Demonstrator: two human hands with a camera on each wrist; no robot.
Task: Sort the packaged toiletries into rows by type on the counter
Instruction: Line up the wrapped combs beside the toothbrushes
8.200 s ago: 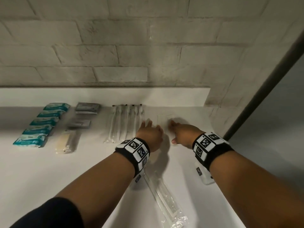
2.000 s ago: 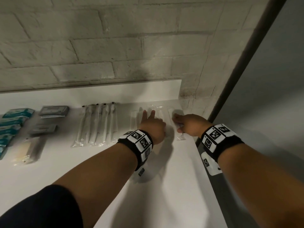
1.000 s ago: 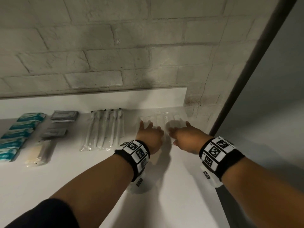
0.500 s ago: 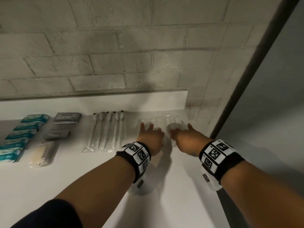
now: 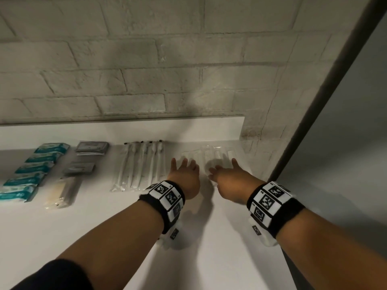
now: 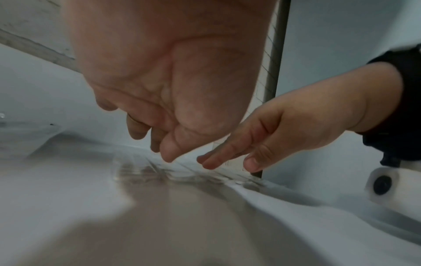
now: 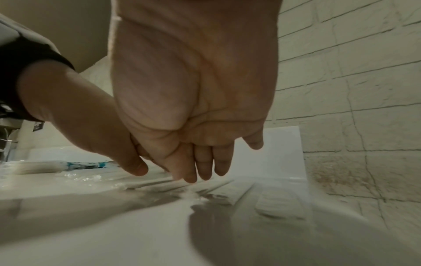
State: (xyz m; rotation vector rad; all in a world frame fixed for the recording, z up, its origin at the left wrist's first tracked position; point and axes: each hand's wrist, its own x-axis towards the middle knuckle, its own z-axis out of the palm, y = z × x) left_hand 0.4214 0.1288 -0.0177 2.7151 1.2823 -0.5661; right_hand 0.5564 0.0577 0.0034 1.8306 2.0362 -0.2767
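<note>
While both hands hover palm-down, the left hand (image 5: 184,176) and right hand (image 5: 229,177) keep fingers straight, slightly spread, holding nothing — the clear comb packets (image 5: 211,156) lie in a row at the counter (image 5: 209,258) back-right. Likely final straightening; next move calls for light nudges only.

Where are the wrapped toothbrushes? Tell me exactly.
In the head view, the wrapped toothbrushes lie mid-counter by the back wall, between the grey sachets on their left and the left hand on their right.

Head view from above; wrist views low (palm-close), sharing the counter (image 5: 209,237)
</note>
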